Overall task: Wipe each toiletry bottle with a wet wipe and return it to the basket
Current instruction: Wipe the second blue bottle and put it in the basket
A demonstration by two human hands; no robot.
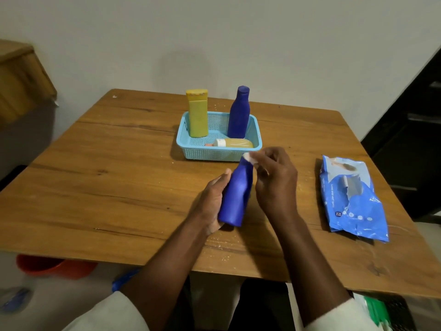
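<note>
A blue bottle [235, 194] is clasped in the left grip [212, 201] while its cap is wiped with a wet wipe [249, 157] pinched in the right grip [274, 177]; rotating it would help coverage.

The right hand [274, 177] is smeared by motion, so its fingertips and the wet wipe [249, 157] pinched in them show only as a pale blur, and the held blue bottle's [235, 197] cap is hidden behind it. The left hand [213, 201] has its fingers hidden behind that bottle. In the basket [214, 154], the near wall hides the underside of the lying amber bottle [235, 143]. The small print on the wipes pack [353, 197] is too small to read. The counter [119, 175] is cut by the right edge. Under it, an orange tub [55, 266] is mostly hidden, and a blue object [124, 279] beside the left forearm is too blurred to identify.
</note>
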